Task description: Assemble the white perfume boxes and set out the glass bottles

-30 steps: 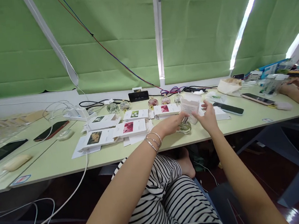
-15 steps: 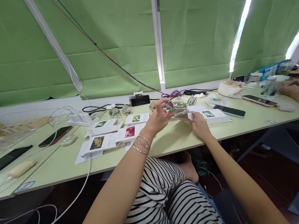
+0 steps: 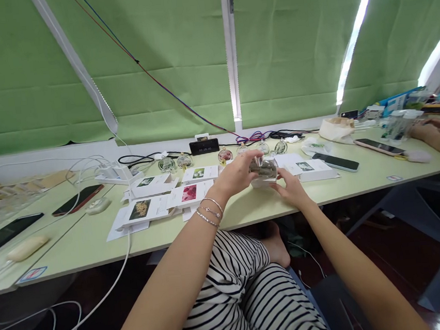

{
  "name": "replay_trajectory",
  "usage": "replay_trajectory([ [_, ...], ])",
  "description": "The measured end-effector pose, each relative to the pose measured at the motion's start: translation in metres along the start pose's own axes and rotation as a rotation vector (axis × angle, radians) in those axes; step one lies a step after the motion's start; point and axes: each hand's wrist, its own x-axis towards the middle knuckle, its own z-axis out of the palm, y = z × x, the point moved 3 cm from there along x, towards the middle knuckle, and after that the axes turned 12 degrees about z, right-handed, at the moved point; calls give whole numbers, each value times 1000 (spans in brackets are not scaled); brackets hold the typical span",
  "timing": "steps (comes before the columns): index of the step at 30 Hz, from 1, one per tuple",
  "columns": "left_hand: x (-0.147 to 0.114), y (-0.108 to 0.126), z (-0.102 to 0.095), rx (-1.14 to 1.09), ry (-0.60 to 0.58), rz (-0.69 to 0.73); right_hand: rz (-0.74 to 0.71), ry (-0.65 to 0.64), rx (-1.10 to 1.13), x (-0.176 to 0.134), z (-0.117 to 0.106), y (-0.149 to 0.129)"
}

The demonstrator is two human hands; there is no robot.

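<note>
My left hand [image 3: 234, 176] grips a small round glass bottle [image 3: 264, 169] from above, just over the desk's middle. Dark plant matter shows inside the bottle. My right hand [image 3: 291, 189] holds a small white box [image 3: 259, 183] right under the bottle, touching it. Whether the bottle sits inside the box I cannot tell. Several flat white boxes with flower pictures [image 3: 190, 193] lie to the left of my hands, and one more [image 3: 306, 167] lies to the right. A row of similar round bottles [image 3: 225, 155] stands behind them.
The pale green desk [image 3: 95, 239] carries phones [image 3: 335, 162] [image 3: 76, 199], a black clock display [image 3: 203, 146], a white charger [image 3: 111, 172] with cables, and a mouse [image 3: 97, 205]. A co-worker's hand [image 3: 436, 126] rests at the far right. Green blinds hang behind.
My left hand lifted the bottle off the desk, raised it, then brought it down onto the white box. My right hand moved from the upright box to holding it under the bottle.
</note>
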Motion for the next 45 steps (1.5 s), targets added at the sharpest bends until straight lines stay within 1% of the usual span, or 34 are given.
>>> replay_trajectory([
  [2,2,1,-5,35,-33,-40,-2,-27,41,-1,3,-3],
  [5,4,2,-8,76,-63,-47,13,-73,115,-1,8,-6],
  [11,5,1,-9,74,-53,-62,30,-85,153,0,10,-7],
  [15,3,0,-12,48,-60,-121,37,-90,174,-1,10,-5],
  [20,-2,-6,-12,-50,-220,-225,49,-154,275,-1,12,-3],
  [22,-4,-7,-12,-91,-252,-239,57,-162,302,-1,13,-2],
  [28,-8,-10,-6,-83,-211,-322,48,-121,296,-2,12,-5],
  [31,-6,-7,-3,-57,-184,-308,38,-114,307,-3,12,-6],
  [37,-3,-5,-1,62,-246,-222,6,-92,304,-4,13,-4],
  [41,-1,-3,-4,15,-240,-233,-73,-51,184,-6,12,-6],
  [45,2,1,-5,-9,-253,-250,-124,-45,98,-9,12,-8],
])
